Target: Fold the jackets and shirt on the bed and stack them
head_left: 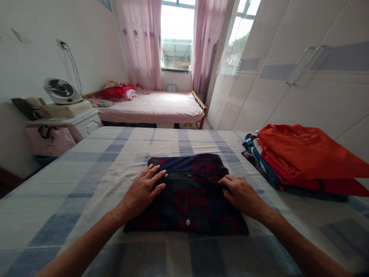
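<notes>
A dark navy shirt (191,202) with red square-shaped patterns and several light buttons lies folded into a compact bundle on the bed in front of me. On its left side, my left hand (144,186) rests flat, fingers spread over the cloth near a button. My right hand (240,192) is at the shirt's right edge, its fingers curled and closed on the fabric there; the fingertips are partly hidden. A stack of folded clothes (305,154), orange and red on top with darker pieces below, sits to the right of the shirt.
Beneath the clothes is a bed with a blue-and-white checked sheet (95,177). A second bed (161,104) stands by the window. At the left, a fan (62,90) tops a white cabinet (86,123). White wardrobe doors (276,46) line the right side.
</notes>
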`<state>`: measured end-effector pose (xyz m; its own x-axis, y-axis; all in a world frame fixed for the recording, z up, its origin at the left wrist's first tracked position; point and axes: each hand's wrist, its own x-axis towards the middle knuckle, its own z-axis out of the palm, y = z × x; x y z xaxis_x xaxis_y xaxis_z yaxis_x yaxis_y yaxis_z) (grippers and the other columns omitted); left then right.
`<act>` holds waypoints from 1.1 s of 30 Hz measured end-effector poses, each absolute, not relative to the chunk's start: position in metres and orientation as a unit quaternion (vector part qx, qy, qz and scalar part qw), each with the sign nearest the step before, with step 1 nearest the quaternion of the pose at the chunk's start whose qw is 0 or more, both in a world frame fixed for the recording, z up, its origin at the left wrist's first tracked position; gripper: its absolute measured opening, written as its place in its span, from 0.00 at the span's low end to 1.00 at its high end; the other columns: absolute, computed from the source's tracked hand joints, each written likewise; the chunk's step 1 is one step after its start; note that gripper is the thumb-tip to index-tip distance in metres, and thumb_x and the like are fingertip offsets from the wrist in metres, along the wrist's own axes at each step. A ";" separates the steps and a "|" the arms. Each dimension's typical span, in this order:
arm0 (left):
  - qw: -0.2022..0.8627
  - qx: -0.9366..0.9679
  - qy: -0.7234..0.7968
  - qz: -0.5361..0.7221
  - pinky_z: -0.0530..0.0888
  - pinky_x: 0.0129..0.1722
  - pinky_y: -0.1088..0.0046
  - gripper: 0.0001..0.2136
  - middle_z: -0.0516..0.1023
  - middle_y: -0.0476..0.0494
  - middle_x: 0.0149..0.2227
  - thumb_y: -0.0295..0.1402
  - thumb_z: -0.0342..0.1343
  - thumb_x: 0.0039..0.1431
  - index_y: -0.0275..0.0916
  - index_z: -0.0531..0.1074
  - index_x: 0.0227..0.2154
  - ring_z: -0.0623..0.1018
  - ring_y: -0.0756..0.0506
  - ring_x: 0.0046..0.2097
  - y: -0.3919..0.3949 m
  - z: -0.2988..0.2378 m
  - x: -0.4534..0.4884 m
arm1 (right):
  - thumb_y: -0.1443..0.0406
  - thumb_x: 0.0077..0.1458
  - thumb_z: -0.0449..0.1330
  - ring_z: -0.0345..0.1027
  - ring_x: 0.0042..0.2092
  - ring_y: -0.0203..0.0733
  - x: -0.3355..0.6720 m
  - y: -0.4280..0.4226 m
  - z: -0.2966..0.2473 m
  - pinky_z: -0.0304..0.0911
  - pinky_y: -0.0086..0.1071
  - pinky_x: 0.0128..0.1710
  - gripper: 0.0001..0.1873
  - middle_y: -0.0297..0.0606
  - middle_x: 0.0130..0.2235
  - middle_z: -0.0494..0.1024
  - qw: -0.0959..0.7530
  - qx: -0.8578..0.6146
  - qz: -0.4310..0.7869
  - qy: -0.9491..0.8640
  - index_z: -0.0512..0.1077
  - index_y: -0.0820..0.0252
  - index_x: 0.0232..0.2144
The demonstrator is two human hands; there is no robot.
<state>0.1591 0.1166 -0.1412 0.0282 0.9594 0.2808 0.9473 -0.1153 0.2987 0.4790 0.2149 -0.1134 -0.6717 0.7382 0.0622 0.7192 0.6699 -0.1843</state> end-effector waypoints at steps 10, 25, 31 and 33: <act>0.213 0.481 0.751 0.400 0.63 0.57 0.57 0.32 0.64 0.30 0.59 0.49 0.47 0.56 0.32 0.58 0.59 0.66 0.38 0.59 0.089 -0.133 0.156 | 0.72 0.53 0.49 0.69 0.42 0.44 0.479 0.247 -0.101 0.60 0.35 0.40 0.14 0.43 0.43 0.74 0.208 -0.476 -0.028 -0.854 0.70 0.61 0.39; 0.577 0.288 0.619 0.448 0.73 0.31 0.73 0.18 0.79 0.42 0.29 0.39 0.66 0.40 0.33 0.74 0.34 0.77 0.47 0.30 0.133 -0.096 0.151 | 0.61 0.57 0.52 0.70 0.44 0.43 0.451 0.210 -0.098 0.65 0.40 0.46 0.18 0.42 0.45 0.74 0.247 -0.431 0.283 -0.821 0.68 0.59 0.49; 0.454 0.490 0.580 0.467 0.74 0.30 0.70 0.25 0.79 0.48 0.30 0.32 0.59 0.44 0.39 0.70 0.49 0.77 0.46 0.29 0.165 -0.001 0.176 | 0.60 0.48 0.62 0.72 0.44 0.43 0.432 0.210 -0.081 0.70 0.40 0.42 0.32 0.45 0.52 0.69 0.269 -0.401 0.670 -0.563 0.59 0.57 0.55; 0.314 0.616 0.580 0.430 0.73 0.31 0.69 0.23 0.79 0.49 0.32 0.32 0.57 0.46 0.40 0.71 0.49 0.77 0.45 0.31 0.172 0.039 0.191 | 0.63 0.47 0.62 0.72 0.42 0.42 0.416 0.222 -0.069 0.69 0.41 0.44 0.27 0.40 0.48 0.72 0.293 -0.328 0.749 -0.496 0.63 0.55 0.51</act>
<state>0.1914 0.1724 0.0395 -0.0430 0.9853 0.1652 0.4458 -0.1291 0.8858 0.4160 0.2220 -0.0686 -0.6132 0.7644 -0.1991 -0.1144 -0.3353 -0.9351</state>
